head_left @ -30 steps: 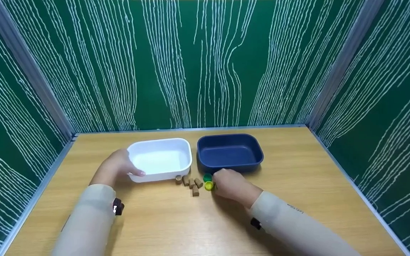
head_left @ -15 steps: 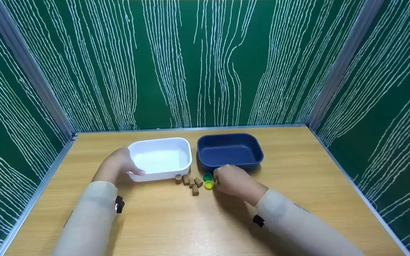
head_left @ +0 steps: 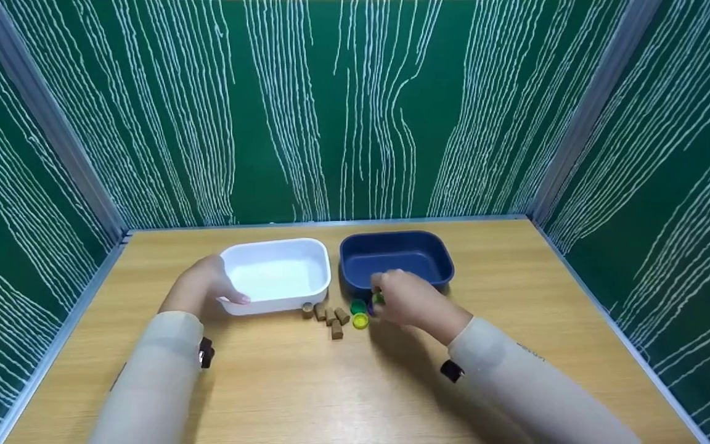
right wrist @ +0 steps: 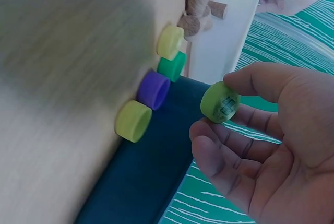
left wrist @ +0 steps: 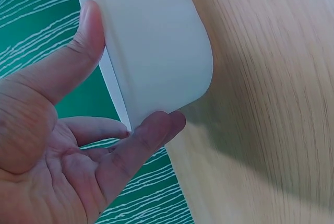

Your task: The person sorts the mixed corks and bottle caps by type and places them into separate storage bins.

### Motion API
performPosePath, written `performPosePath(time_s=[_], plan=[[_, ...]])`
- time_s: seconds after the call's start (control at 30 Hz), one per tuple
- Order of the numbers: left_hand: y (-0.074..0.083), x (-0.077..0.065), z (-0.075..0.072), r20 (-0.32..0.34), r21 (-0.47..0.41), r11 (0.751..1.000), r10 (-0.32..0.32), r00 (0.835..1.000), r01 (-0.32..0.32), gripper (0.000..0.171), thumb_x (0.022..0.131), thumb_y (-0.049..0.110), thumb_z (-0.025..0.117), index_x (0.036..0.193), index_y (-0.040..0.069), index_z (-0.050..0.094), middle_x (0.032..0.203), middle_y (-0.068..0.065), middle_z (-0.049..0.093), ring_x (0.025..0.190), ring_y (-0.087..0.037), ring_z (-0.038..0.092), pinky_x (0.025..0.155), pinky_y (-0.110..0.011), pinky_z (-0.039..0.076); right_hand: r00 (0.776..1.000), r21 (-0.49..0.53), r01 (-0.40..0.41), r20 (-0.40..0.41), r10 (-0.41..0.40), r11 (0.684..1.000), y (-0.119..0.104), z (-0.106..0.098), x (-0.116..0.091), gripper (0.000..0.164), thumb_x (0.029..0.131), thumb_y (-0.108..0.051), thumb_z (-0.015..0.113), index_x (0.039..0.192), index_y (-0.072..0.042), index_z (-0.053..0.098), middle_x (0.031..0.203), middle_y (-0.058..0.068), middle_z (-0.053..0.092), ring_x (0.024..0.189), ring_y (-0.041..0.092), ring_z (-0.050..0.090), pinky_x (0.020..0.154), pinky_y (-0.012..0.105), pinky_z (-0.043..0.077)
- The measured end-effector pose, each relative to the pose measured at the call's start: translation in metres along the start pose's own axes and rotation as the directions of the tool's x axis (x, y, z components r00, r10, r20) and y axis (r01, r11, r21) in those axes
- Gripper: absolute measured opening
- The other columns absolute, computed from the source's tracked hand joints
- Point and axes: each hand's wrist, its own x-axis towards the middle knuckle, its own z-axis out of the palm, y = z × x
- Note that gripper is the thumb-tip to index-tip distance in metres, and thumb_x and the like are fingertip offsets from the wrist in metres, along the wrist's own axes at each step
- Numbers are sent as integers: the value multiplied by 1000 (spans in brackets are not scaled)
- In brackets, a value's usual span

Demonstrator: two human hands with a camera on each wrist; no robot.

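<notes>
Head view, desk (head_left: 306,382): two boxes, five corks, a clutch of caps, two hands.

Item: white box (head_left: 287,303), at 11 o'clock from the corks (head_left: 337,330). The left hand (head_left: 207,280) lies at its 9 o'clock; this grip is spread wide, thumb against the wall, fingers about the corner. We judge the hold meant to steady the box.

Item: blue box (head_left: 404,262), at 3 o'clock from the white one, near it, untended as far as we can tell.

Item: lime cap, held (right wrist: 220,102), clear of the desk beside the blue box. The right hand (head_left: 409,302), at that box's 6 o'clock, pinches it by the edge; the grip is parted only by the cap's width, which leaves one marked face exposed.

Item: yellow cap (head_left: 360,320), green cap (head_left: 358,306), purple cap (right wrist: 154,90) and olive cap (right wrist: 133,121), in a row on the desk, at 3 o'clock from the corks. We suppose they are grouped apart by kind.
</notes>
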Motion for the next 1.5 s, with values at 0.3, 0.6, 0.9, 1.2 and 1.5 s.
performPosePath(time_s=[0.3, 0.6, 0.9, 1.2, 1.5], plan=[[1, -7, -1, 20, 5, 1000, 8, 1000, -8, 121, 84, 35, 103, 171, -9, 31, 173, -33, 41, 149, -49, 45, 138, -70, 32, 998, 6, -1, -61, 1, 1000, -1, -15, 2, 15, 100, -24, 83, 102, -16, 69, 88, 2, 74, 75, 20, 69, 70, 35, 63], [4, -10, -5, 19, 23, 1000, 13, 1000, -14, 118, 85, 36, 102, 169, -10, 34, 172, -33, 43, 149, -49, 47, 138, -70, 32, 994, 79, -62, -88, 69, 995, -3, -32, 6, 15, 100, -25, 83, 101, -18, 70, 93, 3, 73, 82, 22, 72, 73, 30, 65], [3, -6, -4, 20, 15, 1000, 6, 1000, -6, 119, 85, 35, 102, 171, -8, 32, 175, -33, 40, 153, -50, 44, 139, -71, 29, 984, 79, -12, -177, 26, 997, 12, -38, 13, 25, 99, -21, 81, 120, -8, 79, 111, 9, 79, 95, 24, 72, 88, 40, 71], [4, 1, 0, 3, 25, 1000, -2, 1000, 2, 117, 82, 36, 104, 168, -9, 38, 169, -32, 47, 148, -48, 48, 138, -69, 33, 976, 31, -33, -212, 39, 999, 29, -43, 21, 39, 99, -18, 83, 134, -1, 81, 128, 18, 76, 112, 31, 73, 100, 48, 70], [2, 0, -1, -4, 30, 1000, 7, 1000, -7, 118, 82, 36, 104, 167, -10, 37, 169, -33, 47, 148, -48, 48, 138, -68, 33, 962, 103, -5, -271, 33, 995, 44, -46, 30, 32, 94, -9, 82, 124, 3, 82, 121, 18, 74, 107, 32, 72, 95, 48, 69]])
